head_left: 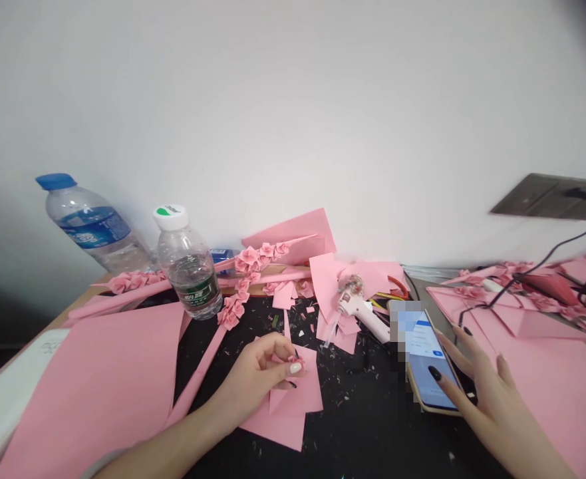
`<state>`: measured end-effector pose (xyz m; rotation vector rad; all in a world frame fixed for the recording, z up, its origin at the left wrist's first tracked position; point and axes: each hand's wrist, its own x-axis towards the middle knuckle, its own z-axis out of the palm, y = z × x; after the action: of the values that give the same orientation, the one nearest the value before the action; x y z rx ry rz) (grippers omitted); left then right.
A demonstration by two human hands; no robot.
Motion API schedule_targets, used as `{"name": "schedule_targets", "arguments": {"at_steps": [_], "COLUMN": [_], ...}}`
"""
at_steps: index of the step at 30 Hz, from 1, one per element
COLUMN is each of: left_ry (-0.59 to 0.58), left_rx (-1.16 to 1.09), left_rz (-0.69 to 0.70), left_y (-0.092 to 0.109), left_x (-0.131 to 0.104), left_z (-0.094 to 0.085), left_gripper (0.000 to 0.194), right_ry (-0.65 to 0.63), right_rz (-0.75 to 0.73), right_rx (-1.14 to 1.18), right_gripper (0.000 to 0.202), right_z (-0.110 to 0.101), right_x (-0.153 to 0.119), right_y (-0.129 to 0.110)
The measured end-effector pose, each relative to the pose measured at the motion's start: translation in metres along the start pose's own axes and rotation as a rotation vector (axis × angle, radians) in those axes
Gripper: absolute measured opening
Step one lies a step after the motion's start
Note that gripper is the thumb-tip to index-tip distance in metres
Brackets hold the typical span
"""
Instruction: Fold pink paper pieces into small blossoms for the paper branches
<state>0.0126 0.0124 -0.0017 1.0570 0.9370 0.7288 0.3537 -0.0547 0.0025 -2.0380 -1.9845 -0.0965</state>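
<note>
Pinched in the fingers of my left hand [267, 369] is a small pink paper flower [296, 360], partly covered by the fingertips. Below that hand lie square sheets of pink paper [312, 392]. My right hand [487, 386] grips the right edge of a smartphone [430, 386], thumb over its lit screen. Part of the phone's upper left is blurred out. Between the hands and farther back, a white glue gun [365, 316] rests on pink paper pieces. A pink paper stem [205, 359] with folded flowers [231, 311] runs beside my left forearm.
Two plastic bottles, one blue-capped [93, 226] and one white-capped [187, 266], stand at the left by the wall. A large pink sheet [108, 379] covers the left side. More pink paper [542, 379] lies at right, under a black cord [552, 246] from a wall socket [537, 196]. Scraps litter the black surface [352, 426].
</note>
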Motion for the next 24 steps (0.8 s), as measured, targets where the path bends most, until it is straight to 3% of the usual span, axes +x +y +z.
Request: {"name": "schedule_targets", "arguments": {"at_steps": [11,19,24], "left_ry": [0.011,0.009,0.012], "left_rx": [0.010,-0.001,-0.003], "left_rz": [0.010,0.018,0.014], "left_y": [0.000,-0.003,-0.002], "left_x": [0.000,-0.001,0.000], "left_z": [0.000,0.000,0.000], "left_gripper": [0.016,0.017,0.017], "right_ry": [-0.025,0.061,-0.008], "right_rz": [-0.025,0.362,0.306], "right_rx": [-0.089,0.007,-0.168], "right_gripper": [0.053,0.064,0.074], "right_z": [0.000,-0.011,-0.006], "right_x": [-0.018,-0.003,0.012], "right_y": [0.003,-0.011,-0.036]}}
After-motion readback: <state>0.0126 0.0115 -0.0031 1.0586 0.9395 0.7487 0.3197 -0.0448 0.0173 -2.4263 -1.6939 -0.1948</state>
